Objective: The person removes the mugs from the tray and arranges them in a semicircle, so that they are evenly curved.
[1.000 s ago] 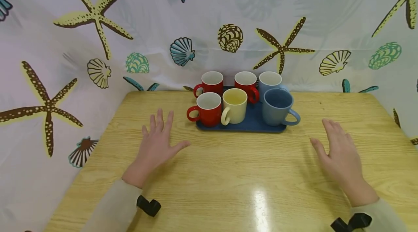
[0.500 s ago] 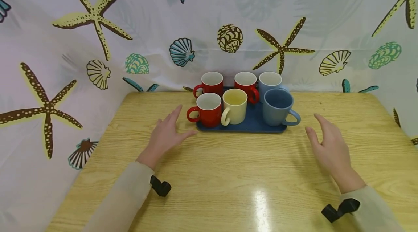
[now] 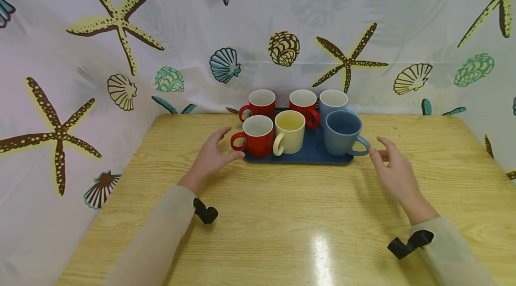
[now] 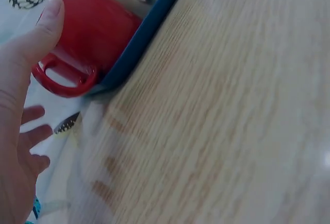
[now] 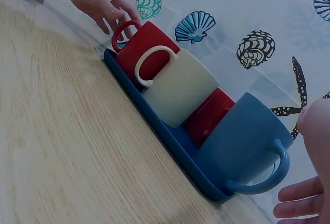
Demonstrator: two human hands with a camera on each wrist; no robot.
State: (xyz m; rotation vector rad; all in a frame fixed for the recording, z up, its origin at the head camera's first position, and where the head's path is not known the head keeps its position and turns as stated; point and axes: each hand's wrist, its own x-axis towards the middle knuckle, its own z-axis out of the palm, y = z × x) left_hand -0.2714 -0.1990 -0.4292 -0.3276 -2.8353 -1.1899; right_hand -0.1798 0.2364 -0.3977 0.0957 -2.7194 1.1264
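A dark blue tray bears several mugs at the back of the table. Along its front stand a red mug with a white inside, a cream mug and a large blue mug. Two more red mugs and a pale blue mug stand behind them. My left hand is beside the front red mug's handle, thumb and fingers spread apart and holding nothing. On the other side, my right hand has its fingertips right at the blue mug's handle, fingers loosely bent.
The wooden table stretches in front of the tray. A white cloth printed with starfish and shells hangs right behind the tray and along the left side. Each sleeve carries a black wrist camera.
Both hands have moved inward and forward to the tray's two ends. The left fingers, widely spread before, have drawn closer together. The mugs and tray have not moved.
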